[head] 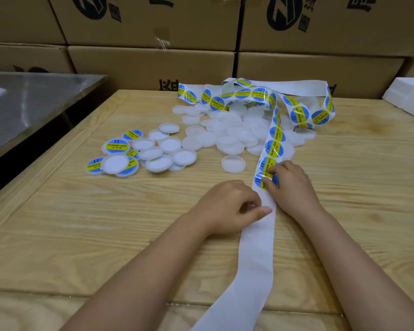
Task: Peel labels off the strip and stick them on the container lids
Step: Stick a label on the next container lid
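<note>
A long white backing strip (257,240) runs from the table's near edge up to a tangle of blue-and-yellow round labels (274,137) at the back. My right hand (289,187) pinches the nearest label (264,181) on the strip, its edge lifted. My left hand (227,207) presses a white lid, mostly hidden under the fingers, against the strip's bare part. One plain lid (233,163) lies just beyond my hands. A heap of unlabelled lids (234,132) sits under the strip. A smaller group of lids (116,145), some labelled, lies to the left.
The work surface is a light wooden table (81,223). A steel table (29,103) stands at the left with a dark gap between. Stacked cardboard boxes (153,65) wall off the back. A white foam block (409,96) sits at the far right.
</note>
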{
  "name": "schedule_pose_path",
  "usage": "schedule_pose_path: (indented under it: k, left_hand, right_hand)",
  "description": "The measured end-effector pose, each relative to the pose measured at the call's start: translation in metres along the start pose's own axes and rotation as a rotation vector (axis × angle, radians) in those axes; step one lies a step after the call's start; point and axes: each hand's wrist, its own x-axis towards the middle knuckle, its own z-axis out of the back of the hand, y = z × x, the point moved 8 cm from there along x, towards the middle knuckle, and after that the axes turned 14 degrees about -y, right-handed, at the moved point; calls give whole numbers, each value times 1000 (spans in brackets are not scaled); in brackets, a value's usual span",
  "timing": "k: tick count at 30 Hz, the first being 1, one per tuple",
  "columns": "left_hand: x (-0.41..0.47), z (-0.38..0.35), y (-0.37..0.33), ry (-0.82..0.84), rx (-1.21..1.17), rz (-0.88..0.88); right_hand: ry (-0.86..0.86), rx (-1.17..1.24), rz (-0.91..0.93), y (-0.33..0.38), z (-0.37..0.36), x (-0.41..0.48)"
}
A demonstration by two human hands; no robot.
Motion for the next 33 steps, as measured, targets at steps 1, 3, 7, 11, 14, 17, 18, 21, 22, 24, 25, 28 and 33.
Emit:
schedule_pose_path:
  k: [1, 3, 7, 11, 14, 17, 18, 21, 22, 24, 25, 28, 33]
  left_hand:
    - [0, 0, 0, -1, -1, 5]
    - [0, 0, 0, -7, -6, 11]
    - [-1, 0, -1, -10, -3, 16]
    - [0, 1, -1, -16, 3, 19]
    - [0, 4, -3, -35, -12, 9]
    - [0, 7, -3, -59, -24, -3]
    - [0, 8, -3, -63, -27, -3]
    - [0, 7, -2, -58, -16, 12]
    - [0, 7, -1, -56, -7, 15]
    - [0, 6, 0, -62, 2, 14]
    - [0, 6, 0, -63, 5, 13]
    - [-1, 5, 2, -61, 5, 16]
    - [-1, 4, 5, -74, -18, 16]
  right_hand:
    - [-4, 4, 9, 2, 1, 0]
    - [-7, 18, 17, 5, 2, 0]
    - [-30, 46, 19, 9, 8, 1]
    - [-46, 22, 51, 15, 10, 1]
    - [-51, -97, 104, 18, 11, 2]
    - [-112, -98, 156, 23, 17, 3]
    - [-110, -96, 157, 24, 16, 3]
    - [-48, -101, 73, 17, 9, 2]
    - [-46, -78, 33, 14, 9, 2]
    - [-78, 20, -35, 10, 13, 1]
    - [-97, 80, -70, 9, 16, 1]
    - [-100, 207, -188, 7, 21, 0]
    - [-87, 358, -266, 9, 25, -3]
